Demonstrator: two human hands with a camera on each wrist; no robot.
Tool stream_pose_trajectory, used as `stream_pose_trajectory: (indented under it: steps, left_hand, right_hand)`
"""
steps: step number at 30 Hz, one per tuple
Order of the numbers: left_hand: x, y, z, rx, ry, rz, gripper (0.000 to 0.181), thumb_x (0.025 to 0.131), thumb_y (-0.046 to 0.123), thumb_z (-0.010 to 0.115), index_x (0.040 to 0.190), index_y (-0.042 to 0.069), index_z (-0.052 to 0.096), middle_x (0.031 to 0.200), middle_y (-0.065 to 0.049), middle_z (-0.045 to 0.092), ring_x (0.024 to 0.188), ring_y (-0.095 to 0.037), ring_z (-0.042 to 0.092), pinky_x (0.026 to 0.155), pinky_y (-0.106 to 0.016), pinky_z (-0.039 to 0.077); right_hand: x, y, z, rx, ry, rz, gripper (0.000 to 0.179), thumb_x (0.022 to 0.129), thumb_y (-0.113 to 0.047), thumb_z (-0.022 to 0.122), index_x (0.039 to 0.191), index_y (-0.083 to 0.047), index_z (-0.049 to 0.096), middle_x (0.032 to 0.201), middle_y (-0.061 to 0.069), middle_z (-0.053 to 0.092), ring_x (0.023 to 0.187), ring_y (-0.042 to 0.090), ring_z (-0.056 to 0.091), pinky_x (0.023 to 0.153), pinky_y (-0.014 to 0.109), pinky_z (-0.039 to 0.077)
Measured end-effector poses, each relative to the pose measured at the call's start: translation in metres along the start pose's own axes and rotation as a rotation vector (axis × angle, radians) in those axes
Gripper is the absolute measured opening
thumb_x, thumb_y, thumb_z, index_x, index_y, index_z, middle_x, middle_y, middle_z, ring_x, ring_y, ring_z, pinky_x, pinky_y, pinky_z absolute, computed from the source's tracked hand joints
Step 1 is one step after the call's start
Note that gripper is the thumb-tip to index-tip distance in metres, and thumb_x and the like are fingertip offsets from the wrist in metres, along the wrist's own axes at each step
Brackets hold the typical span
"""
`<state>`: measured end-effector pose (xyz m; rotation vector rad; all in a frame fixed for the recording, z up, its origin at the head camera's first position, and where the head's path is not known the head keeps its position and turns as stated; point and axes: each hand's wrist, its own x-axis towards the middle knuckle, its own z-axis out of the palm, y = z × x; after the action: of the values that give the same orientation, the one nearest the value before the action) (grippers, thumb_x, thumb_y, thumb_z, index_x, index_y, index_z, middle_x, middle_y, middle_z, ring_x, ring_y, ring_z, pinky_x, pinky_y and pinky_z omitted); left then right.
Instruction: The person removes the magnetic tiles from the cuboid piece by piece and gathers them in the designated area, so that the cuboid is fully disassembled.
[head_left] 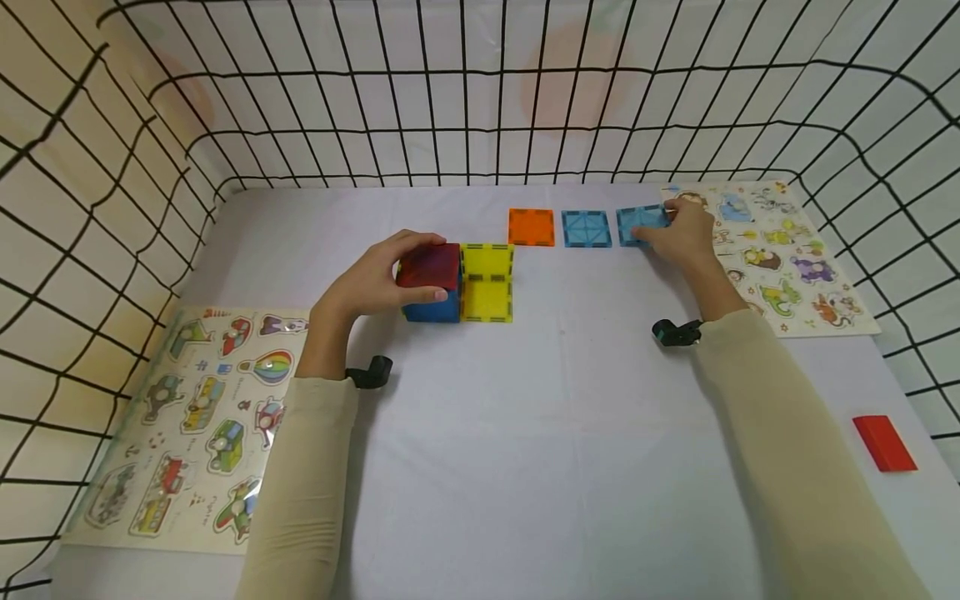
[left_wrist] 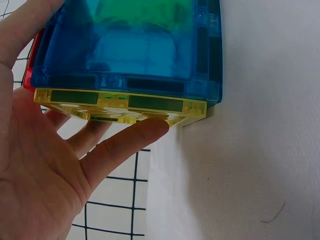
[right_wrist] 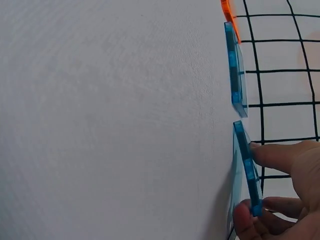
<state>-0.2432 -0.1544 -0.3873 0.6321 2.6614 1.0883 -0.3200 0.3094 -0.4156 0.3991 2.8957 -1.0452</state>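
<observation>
My left hand (head_left: 360, 279) grips a cube of see-through magnetic tiles (head_left: 429, 267), its thumb along the near side and its other fingers around the far side. The cube has a red top and a blue front; a yellow side (left_wrist: 117, 101) shows in the left wrist view. Against the cube's right side stand yellow tiles (head_left: 487, 302). Farther right, my right hand (head_left: 686, 237) pinches a light blue magnetic tile (head_left: 633, 220) between thumb and fingers. In the right wrist view this tile (right_wrist: 247, 162) is tilted, its finger-side end off the cloth.
Another light blue tile (head_left: 586, 229) and an orange tile (head_left: 531, 227) lie in line to the left of the pinched one. Sticker-like picture boards lie at left (head_left: 187, 450) and right (head_left: 798, 250). A red block (head_left: 885, 443) lies far right. Black wire mesh (head_left: 465, 131) fences the white table.
</observation>
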Motion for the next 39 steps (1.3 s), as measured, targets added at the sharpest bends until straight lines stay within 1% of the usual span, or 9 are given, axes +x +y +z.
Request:
stream_pose_trajectory:
  steps: [4,10,15,19,24,27,30,36,39]
  left_hand:
    - [0.000,0.000,0.001,0.000,-0.001,-0.003,0.081,0.080,0.052,0.084,0.150,0.031,0.049,0.153,0.002,0.048,0.131,-0.021,0.047,0.105,-0.049,0.053]
    - [0.001,0.001,0.001,-0.003,0.005,0.005,0.080,0.081,0.051,0.084,0.150,0.031,0.049,0.152,0.001,0.048,0.130,-0.021,0.047,0.104,-0.048,0.054]
    - [0.002,0.002,0.002,-0.004,0.005,0.006,0.080,0.080,0.051,0.084,0.149,0.032,0.050,0.151,0.002,0.049,0.129,-0.021,0.047,0.104,-0.048,0.054]
    - [0.004,0.001,0.001,0.005,0.004,0.007,0.080,0.080,0.052,0.085,0.149,0.032,0.050,0.151,0.002,0.049,0.130,-0.020,0.047,0.103,-0.048,0.054]
    - [0.006,0.001,-0.002,0.021,-0.002,-0.007,0.081,0.078,0.050,0.087,0.147,0.030,0.051,0.147,0.002,0.053,0.129,-0.020,0.048,0.101,-0.047,0.056]
    - [0.006,0.002,-0.005,0.028,-0.011,-0.021,0.082,0.076,0.050,0.088,0.146,0.028,0.052,0.145,0.002,0.054,0.129,-0.021,0.048,0.099,-0.048,0.057]
    - [0.006,0.003,-0.007,0.034,-0.014,-0.035,0.083,0.073,0.051,0.089,0.144,0.028,0.054,0.145,0.001,0.055,0.128,-0.021,0.048,0.098,-0.047,0.058]
    - [0.008,0.002,-0.009,0.035,-0.005,-0.046,0.084,0.070,0.051,0.091,0.142,0.028,0.056,0.142,0.003,0.056,0.126,-0.020,0.049,0.094,-0.045,0.060]
    - [0.009,0.002,-0.009,0.035,-0.003,-0.043,0.084,0.070,0.052,0.092,0.142,0.027,0.056,0.142,0.003,0.056,0.126,-0.020,0.049,0.094,-0.045,0.060]
  right_hand:
    - [-0.003,-0.005,0.000,-0.062,0.001,-0.008,0.082,0.097,-0.043,0.066,0.156,0.005,0.035,0.158,0.029,0.041,0.148,0.045,0.037,0.120,0.057,0.035]
    - [-0.006,-0.006,0.000,-0.106,0.011,0.000,0.080,0.098,-0.046,0.062,0.155,0.005,0.037,0.157,0.030,0.038,0.150,0.048,0.031,0.120,0.060,0.033]
    - [-0.011,-0.006,0.002,-0.101,0.045,-0.001,0.076,0.098,-0.046,0.064,0.153,0.003,0.043,0.155,0.028,0.043,0.146,0.046,0.037,0.116,0.063,0.037]
    - [-0.016,-0.007,0.000,-0.058,0.070,0.006,0.074,0.097,-0.047,0.065,0.151,-0.001,0.045,0.154,0.023,0.047,0.142,0.044,0.043,0.113,0.065,0.039]
    - [-0.023,-0.005,0.001,0.028,0.131,-0.063,0.066,0.097,-0.047,0.066,0.141,0.000,0.055,0.140,0.022,0.058,0.127,0.036,0.054,0.103,0.052,0.047]
    - [-0.028,-0.004,0.004,0.070,0.146,-0.108,0.062,0.097,-0.049,0.066,0.137,-0.002,0.060,0.134,0.019,0.061,0.119,0.030,0.057,0.094,0.043,0.048]
    - [-0.037,-0.006,0.008,0.124,0.130,-0.141,0.059,0.097,-0.050,0.067,0.137,-0.007,0.060,0.135,0.014,0.063,0.119,0.027,0.058,0.090,0.036,0.048]
    - [-0.054,-0.017,0.019,0.220,0.050,-0.230,0.061,0.094,-0.050,0.071,0.140,-0.012,0.060,0.137,0.012,0.065,0.121,0.025,0.062,0.080,0.020,0.050]
    - [-0.061,-0.024,0.027,0.248,0.004,-0.283,0.061,0.093,-0.049,0.072,0.140,-0.013,0.059,0.137,0.008,0.064,0.120,0.023,0.062,0.084,0.021,0.052]
